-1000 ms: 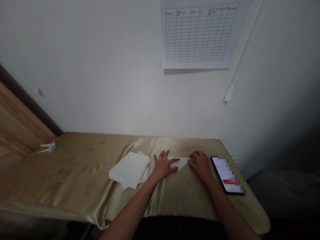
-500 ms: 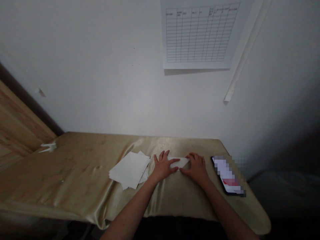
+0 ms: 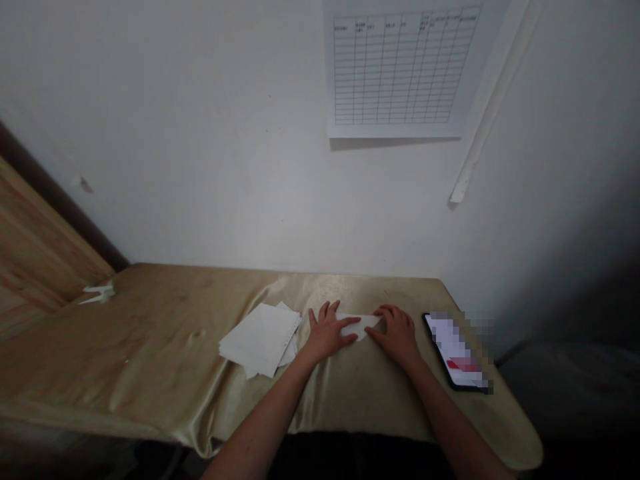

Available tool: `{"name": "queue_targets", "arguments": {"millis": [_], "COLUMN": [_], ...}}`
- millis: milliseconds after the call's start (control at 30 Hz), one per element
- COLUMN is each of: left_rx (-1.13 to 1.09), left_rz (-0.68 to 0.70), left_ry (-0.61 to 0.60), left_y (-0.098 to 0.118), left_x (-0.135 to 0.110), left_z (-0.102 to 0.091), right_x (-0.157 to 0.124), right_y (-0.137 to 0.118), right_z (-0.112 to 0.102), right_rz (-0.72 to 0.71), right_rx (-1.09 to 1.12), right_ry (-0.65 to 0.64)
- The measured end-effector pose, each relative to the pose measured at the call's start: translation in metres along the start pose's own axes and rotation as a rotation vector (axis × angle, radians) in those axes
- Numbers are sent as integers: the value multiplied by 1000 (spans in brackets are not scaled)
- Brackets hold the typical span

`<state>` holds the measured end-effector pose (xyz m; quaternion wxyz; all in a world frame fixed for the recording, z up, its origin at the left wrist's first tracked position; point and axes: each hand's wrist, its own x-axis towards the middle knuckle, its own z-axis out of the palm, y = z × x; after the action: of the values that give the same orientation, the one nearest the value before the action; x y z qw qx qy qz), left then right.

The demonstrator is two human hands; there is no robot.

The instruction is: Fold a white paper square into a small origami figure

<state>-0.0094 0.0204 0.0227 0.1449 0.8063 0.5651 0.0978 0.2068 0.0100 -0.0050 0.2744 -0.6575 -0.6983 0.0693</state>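
Note:
A small folded piece of white paper (image 3: 357, 322) lies on the cloth-covered table, tapering to a point at its near side. My left hand (image 3: 326, 335) rests on its left part, fingers spread, with thumb and forefinger stretched across the paper. At the right end, my right hand (image 3: 399, 331) grips the paper with bent fingers at the far corner and the thumb on its near edge. The fingers cover both ends, so the full outline is hidden. Left of my left hand sits a loose stack of white paper sheets (image 3: 260, 338), some with a ragged edge.
A phone (image 3: 457, 353) with a lit, partly blurred screen lies right of my right hand. White paper scraps (image 3: 99, 293) lie at the table's far left. The gold cloth (image 3: 165, 347) is wrinkled. A printed grid sheet (image 3: 395, 73) hangs on the wall behind.
The right part of the paper now lies flatter, and the dark triangular gap by my right hand is gone. My right thumb has shifted slightly right and up. My left hand stays put.

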Motion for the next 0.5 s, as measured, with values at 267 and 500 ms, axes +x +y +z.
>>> {"name": "queue_targets", "arguments": {"millis": [267,500], "left_rx": [-11,-7], "left_rz": [4,15], "left_ry": [-16,-46], "left_y": [-2,-1], "left_x": [2,0], "left_z": [0,-5], "right_x": [13,20], "right_y": [7,7], "right_z": [-6,-11], "right_rz": [84,96], "right_rx": [-11,-27], "right_ry": [-27,-39]}}
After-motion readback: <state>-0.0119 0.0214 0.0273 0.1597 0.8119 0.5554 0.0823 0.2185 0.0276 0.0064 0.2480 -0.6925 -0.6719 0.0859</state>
